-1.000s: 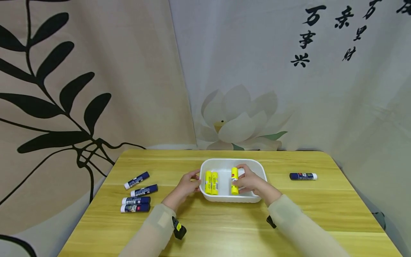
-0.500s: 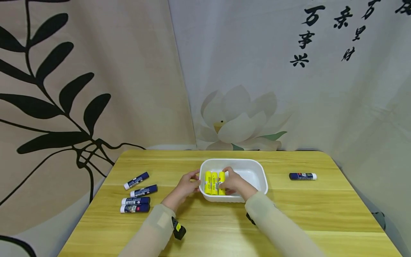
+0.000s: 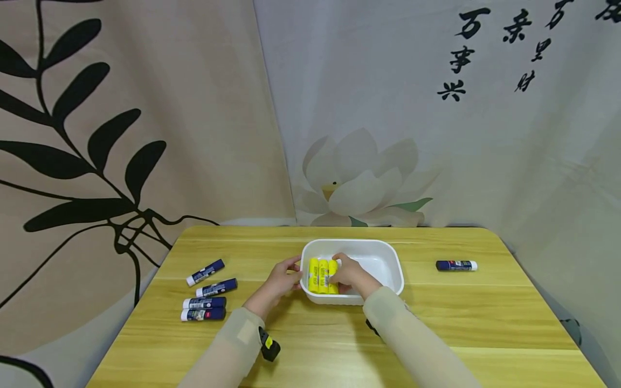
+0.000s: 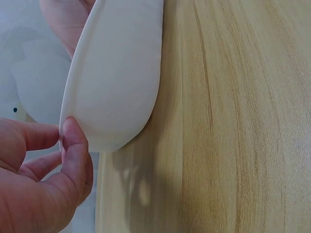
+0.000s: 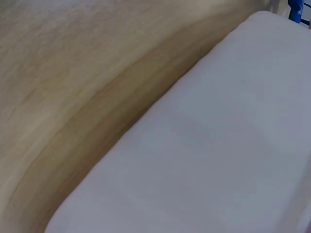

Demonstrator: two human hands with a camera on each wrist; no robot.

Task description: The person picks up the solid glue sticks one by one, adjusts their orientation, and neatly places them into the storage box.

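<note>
A white plastic tray (image 3: pixel 380 264) stands in the middle of the table. My left hand (image 3: pixel 282 278) pinches its left rim between thumb and fingers, which the left wrist view shows close up at the tray wall (image 4: pixel 116 73). Inside the tray, two yellow glue sticks (image 3: pixel 318 276) lie side by side at the left end. Right beside them is a third yellow glue stick (image 3: pixel 332 268), which my right hand (image 3: pixel 354 277) holds by its ends, covering part of it. The right wrist view shows the outside of the tray (image 5: pixel 209 131) but neither hand.
Several navy glue sticks with white ends lie at the table's left, the lowest glue stick (image 3: pixel 203 314) touching the one above. Another navy glue stick (image 3: pixel 456 265) lies alone at the right. Behind the wooden table (image 3: pixel 310 345) hangs a printed curtain (image 3: pixel 218 108).
My right hand has moved left inside the tray, bringing the third yellow glue stick up against the other two. The left hand stays at the rim.
</note>
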